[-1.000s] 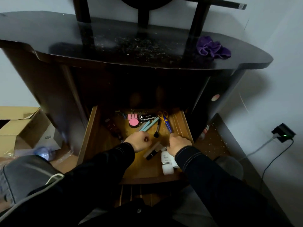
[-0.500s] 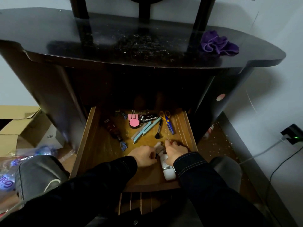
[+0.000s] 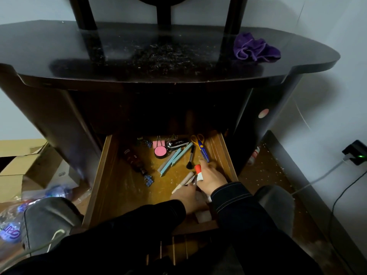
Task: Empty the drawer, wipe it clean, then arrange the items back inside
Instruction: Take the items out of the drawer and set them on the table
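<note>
The wooden drawer stands pulled out under a dark dressing table. My right hand holds a white tube with a red cap at the drawer's right side. My left hand, just left of it, curls over a couple of beige sticks whose ends poke out past its fingers. A white bottle lies partly hidden under both wrists. Further back lie a dark bottle, a pink compact, two light blue pens, a makeup brush, scissors and a black case.
A purple cloth lies crumpled on the dusty table top at the right. Blue binder clips sit in the drawer's middle. Cardboard boxes and plastic bottles are on the floor at left. A charger and cables hang at right.
Both hands drew back toward the drawer's front right. My right hand has picked up the red-capped tube, and my left hand has closed over the beige sticks.
</note>
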`<action>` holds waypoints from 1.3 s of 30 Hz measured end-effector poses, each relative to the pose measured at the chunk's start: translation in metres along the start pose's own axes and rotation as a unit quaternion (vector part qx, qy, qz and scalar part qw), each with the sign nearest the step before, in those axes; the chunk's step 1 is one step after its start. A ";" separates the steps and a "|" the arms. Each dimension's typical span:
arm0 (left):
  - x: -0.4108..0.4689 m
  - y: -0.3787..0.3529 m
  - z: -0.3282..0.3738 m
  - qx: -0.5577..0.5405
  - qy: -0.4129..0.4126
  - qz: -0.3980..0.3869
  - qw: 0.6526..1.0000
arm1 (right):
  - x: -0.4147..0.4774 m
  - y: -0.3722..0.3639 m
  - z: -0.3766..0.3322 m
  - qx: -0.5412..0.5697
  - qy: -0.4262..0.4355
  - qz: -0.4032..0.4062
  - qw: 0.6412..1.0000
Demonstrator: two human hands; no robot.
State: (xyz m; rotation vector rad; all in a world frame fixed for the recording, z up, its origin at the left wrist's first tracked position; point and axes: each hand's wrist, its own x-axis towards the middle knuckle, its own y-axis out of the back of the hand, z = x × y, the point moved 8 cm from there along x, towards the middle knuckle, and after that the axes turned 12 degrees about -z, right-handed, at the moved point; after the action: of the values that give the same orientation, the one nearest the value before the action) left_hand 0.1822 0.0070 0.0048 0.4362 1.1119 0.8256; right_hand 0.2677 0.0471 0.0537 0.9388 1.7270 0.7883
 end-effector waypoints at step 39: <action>-0.226 0.402 -0.095 -0.424 -0.166 0.518 0.724 | -0.028 0.305 -0.205 0.394 0.219 0.195 0.871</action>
State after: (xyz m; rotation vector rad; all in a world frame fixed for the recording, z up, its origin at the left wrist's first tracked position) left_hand -0.0947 0.0805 0.3782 0.3674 -0.0470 2.0254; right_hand 0.1504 0.1555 0.3859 1.8121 2.3652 0.5551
